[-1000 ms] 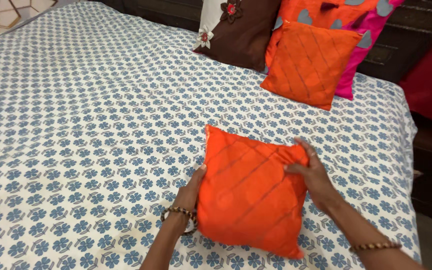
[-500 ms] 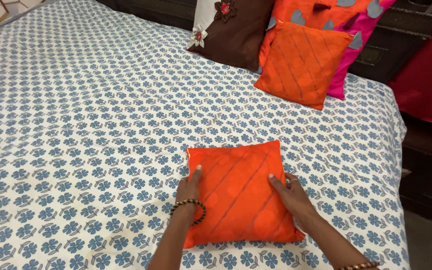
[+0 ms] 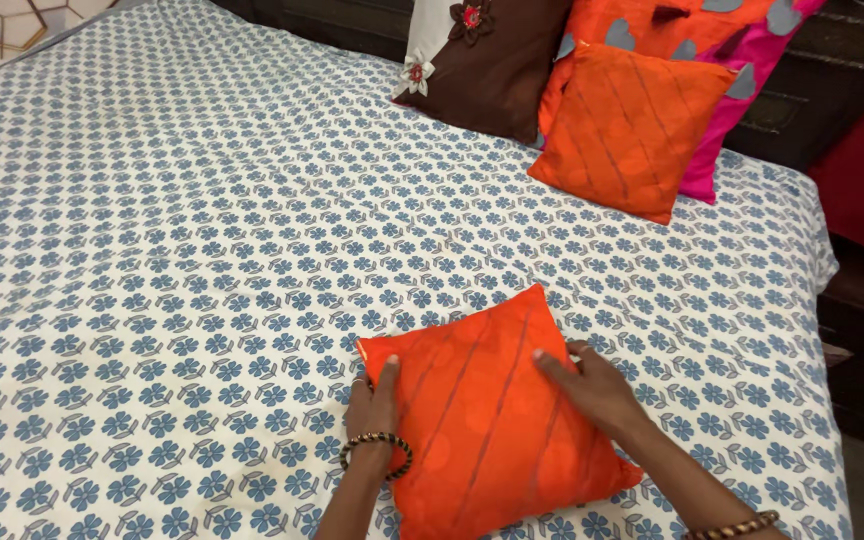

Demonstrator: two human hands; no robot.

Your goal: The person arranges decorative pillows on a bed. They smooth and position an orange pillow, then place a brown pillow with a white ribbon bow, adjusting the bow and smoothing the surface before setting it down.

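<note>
Orange cushion (image 3: 492,410) gripped on both edges, low centre of the frame: left hand (image 3: 374,408) clasps its left side, right hand (image 3: 592,390) presses its right. It lies on the blue-flowered bedsheet (image 3: 172,230). Upper right, more pillows (image 3: 572,80) lean together.

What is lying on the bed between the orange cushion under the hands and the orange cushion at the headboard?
Nothing: in the head view, only bare flower-printed bedsheet separates the near orange cushion from the far orange cushion.
</note>
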